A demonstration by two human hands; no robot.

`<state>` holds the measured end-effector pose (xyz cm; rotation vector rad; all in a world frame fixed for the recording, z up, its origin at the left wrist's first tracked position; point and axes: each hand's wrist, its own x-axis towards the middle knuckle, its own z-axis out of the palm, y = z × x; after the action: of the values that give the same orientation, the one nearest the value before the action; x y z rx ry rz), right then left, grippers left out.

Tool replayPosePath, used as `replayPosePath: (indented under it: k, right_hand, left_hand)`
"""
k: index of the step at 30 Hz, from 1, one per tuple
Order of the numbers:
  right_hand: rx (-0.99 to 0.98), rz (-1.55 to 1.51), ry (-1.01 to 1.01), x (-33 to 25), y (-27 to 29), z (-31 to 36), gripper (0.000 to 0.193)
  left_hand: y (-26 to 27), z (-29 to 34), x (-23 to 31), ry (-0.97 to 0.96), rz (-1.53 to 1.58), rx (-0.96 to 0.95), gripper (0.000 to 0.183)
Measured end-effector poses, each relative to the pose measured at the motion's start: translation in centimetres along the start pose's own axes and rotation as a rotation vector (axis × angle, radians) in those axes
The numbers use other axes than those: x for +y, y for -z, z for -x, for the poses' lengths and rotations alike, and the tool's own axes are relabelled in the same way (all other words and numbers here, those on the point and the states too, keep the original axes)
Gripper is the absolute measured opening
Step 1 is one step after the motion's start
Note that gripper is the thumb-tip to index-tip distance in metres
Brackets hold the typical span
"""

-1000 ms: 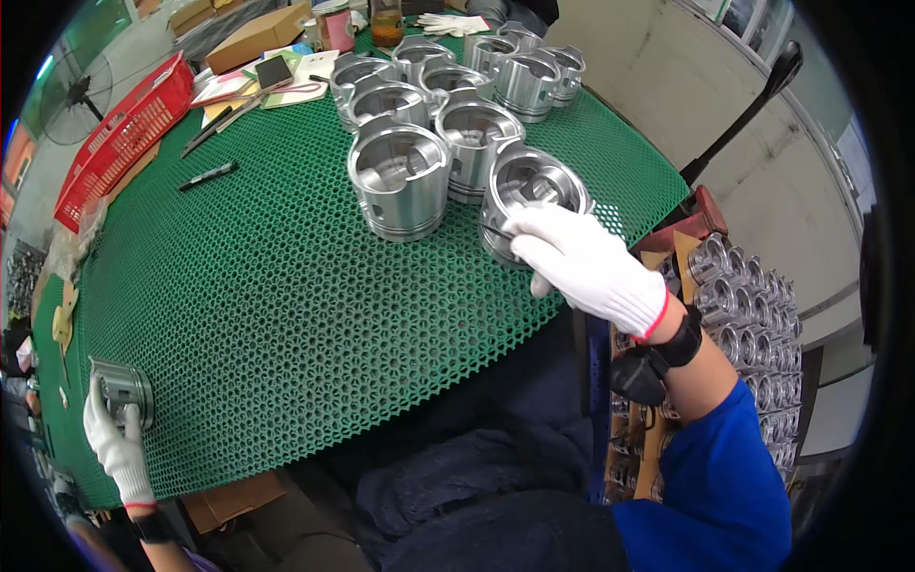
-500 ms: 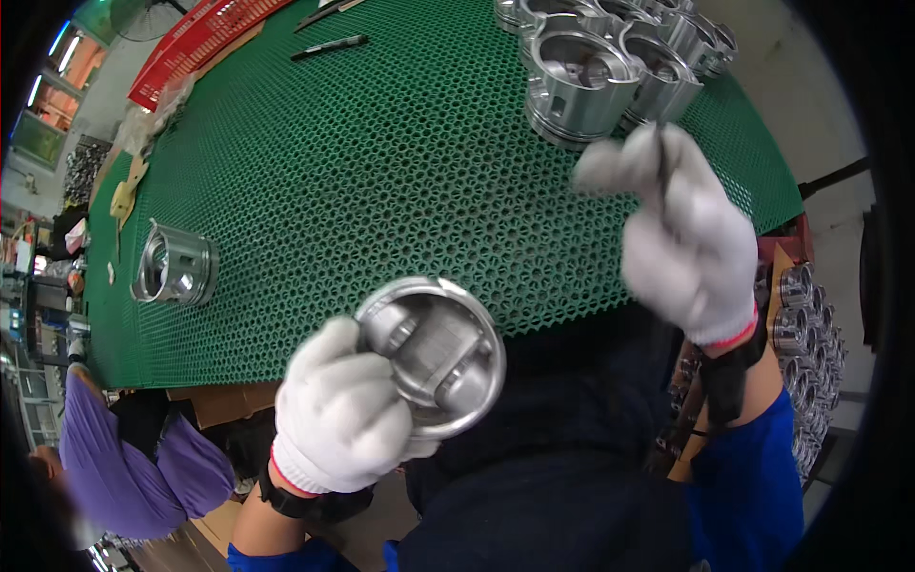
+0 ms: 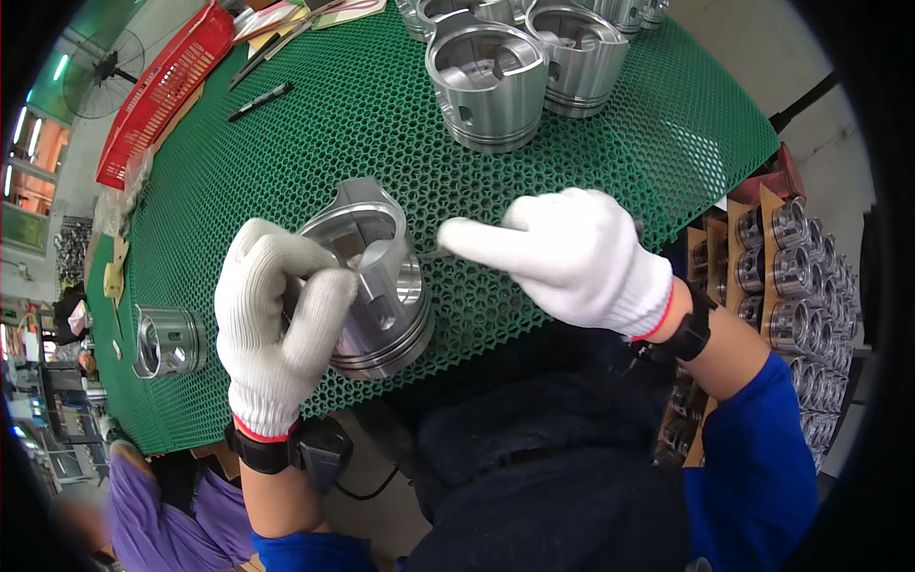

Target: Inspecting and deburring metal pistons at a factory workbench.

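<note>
My left hand [image 3: 276,319], in a white knitted glove, is closed around the side of a silver engine piston [image 3: 376,329]. The piston stands upright, slightly tilted, at the near edge of the green mat, its open skirt end up and its ring grooves low. To its right is my right hand [image 3: 562,253], also gloved, with its index finger pointing at the piston and the other fingers curled. A thin tool shows at that fingertip, its tip close to the piston's side; most of it is hidden by the hand.
Several pistons [image 3: 486,91] stand at the far side of the green honeycomb mat [image 3: 315,143]. Another piston [image 3: 172,341] lies at the left. A black marker [image 3: 260,101] and a red basket [image 3: 167,91] are at the back left. Boxed pistons [image 3: 791,324] are stacked at right; a purple-sleeved person [image 3: 162,515] sits lower left.
The piston in my left hand has turned from facing me to upright over the mat. My right hand has come left and down from the far pistons to beside it. The view has shifted.
</note>
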<state>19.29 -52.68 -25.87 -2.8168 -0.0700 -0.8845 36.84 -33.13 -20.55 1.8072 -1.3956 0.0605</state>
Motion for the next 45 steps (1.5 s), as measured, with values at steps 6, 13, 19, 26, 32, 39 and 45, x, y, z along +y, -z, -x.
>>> replayPosePath:
  k: [6, 13, 19, 26, 32, 39, 45]
  right_hand:
    - [-0.096, -0.095, -0.139, -2.5, -0.1, -0.7, 0.023]
    - [-0.835, -1.451, -1.122, -3.8, 1.7, 2.2, 0.035]
    - [-0.542, -2.999, -1.143, -6.0, -0.1, 3.4, 0.022]
    - [-0.134, -2.156, -1.363, -2.7, 3.1, 4.6, 0.030]
    - [-0.408, -1.726, -1.244, -3.9, 5.8, 2.7, 0.039]
    - [-0.219, -1.551, -0.862, -1.4, 4.2, 0.2, 0.035]
    - [-0.054, 0.036, 0.014, -0.1, 0.3, -0.3, 0.033]
  left_hand:
    - [0.6, 2.7, 0.9, -0.071, -0.110, 0.035, 0.015]
    - [-2.2, 8.0, 3.6, -0.111, -0.336, -0.034, 0.029]
    - [-2.1, 8.4, 3.3, -0.147, -0.330, -0.051, 0.035]
    - [-0.3, 8.6, 2.4, 0.113, -0.229, 0.206, 0.028]
    - [-0.3, 7.9, 3.8, -0.076, -0.370, 0.298, 0.053]
    - [0.2, 3.4, -0.4, -0.319, -0.398, -0.009, 0.029]
    - [-1.1, 1.2, -0.2, -0.198, -0.323, 0.012, 0.015]
